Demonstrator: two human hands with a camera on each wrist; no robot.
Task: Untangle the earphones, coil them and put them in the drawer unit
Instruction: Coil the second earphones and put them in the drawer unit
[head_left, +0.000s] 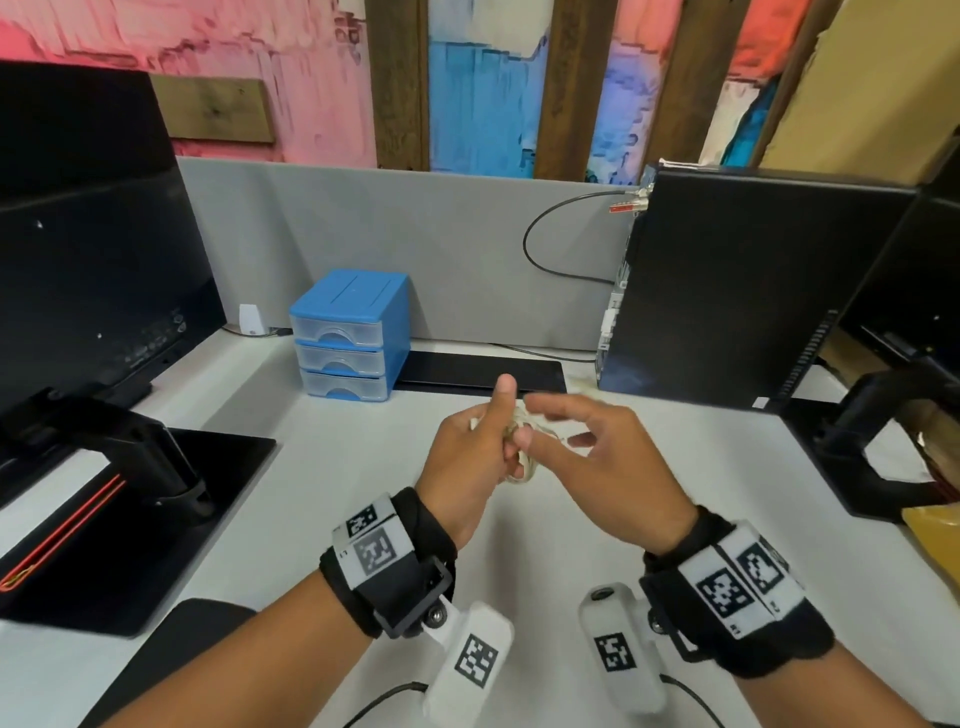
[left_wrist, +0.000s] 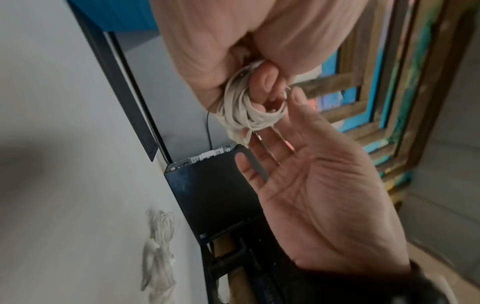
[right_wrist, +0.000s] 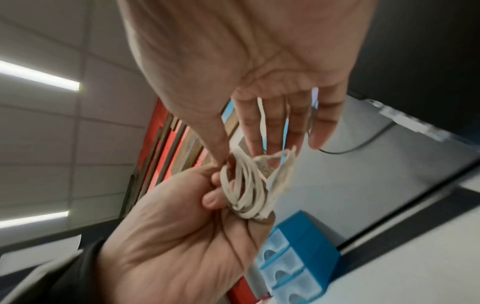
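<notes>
A coil of white earphones (head_left: 522, 470) (left_wrist: 244, 109) (right_wrist: 246, 191) is wound round the curled fingers of my left hand (head_left: 485, 441), held above the white desk with the thumb up. My right hand (head_left: 587, 447) hovers just right of the coil, palm open and fingers spread. Its thumb and index tips touch the loops, and a loose strand (right_wrist: 259, 115) lies across its fingers. The blue drawer unit (head_left: 348, 332) (right_wrist: 306, 246), with three clear drawers all closed, stands at the back left against the grey partition.
Another white cable bundle (left_wrist: 158, 246) (head_left: 579, 387) lies on the desk by the black PC tower (head_left: 727, 291). A monitor (head_left: 88, 234) and its stand (head_left: 156, 467) occupy the left. A flat black slab (head_left: 483, 371) lies behind the hands, and another stand (head_left: 857, 441) is at the right.
</notes>
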